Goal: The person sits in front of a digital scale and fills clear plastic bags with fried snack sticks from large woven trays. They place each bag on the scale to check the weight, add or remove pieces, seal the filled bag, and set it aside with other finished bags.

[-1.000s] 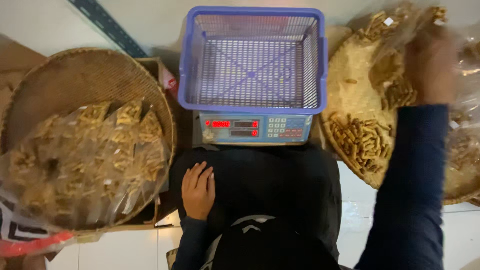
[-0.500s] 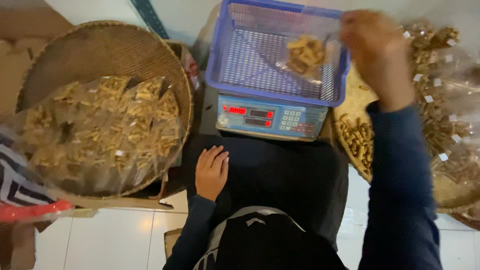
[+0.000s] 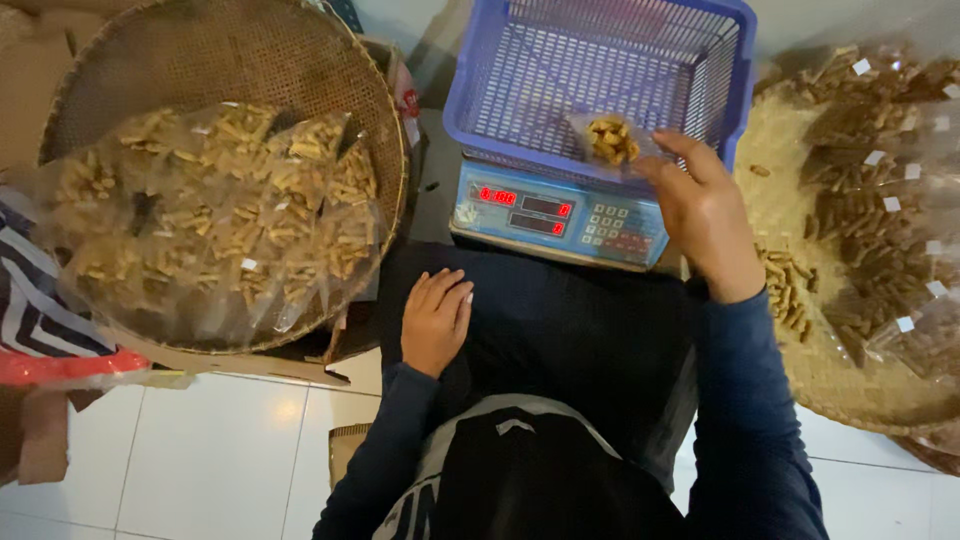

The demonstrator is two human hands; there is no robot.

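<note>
- The left hand (image 3: 436,317) is laid flat, palm down, fingers together and slack, with nothing held.
- The right hand (image 3: 702,212) is stretched forward on a dark-sleeved arm, its grip pinched closed at the fingertips (image 3: 660,165).

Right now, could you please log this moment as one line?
right hand: holds snack bag in blue basket | scale: under basket | left hand: on lap

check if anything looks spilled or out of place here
A few loose snack sticks lie unbagged on the right tray, beside the filled bags. One stray piece sits alone near the basket. Nothing else stands out.
</note>
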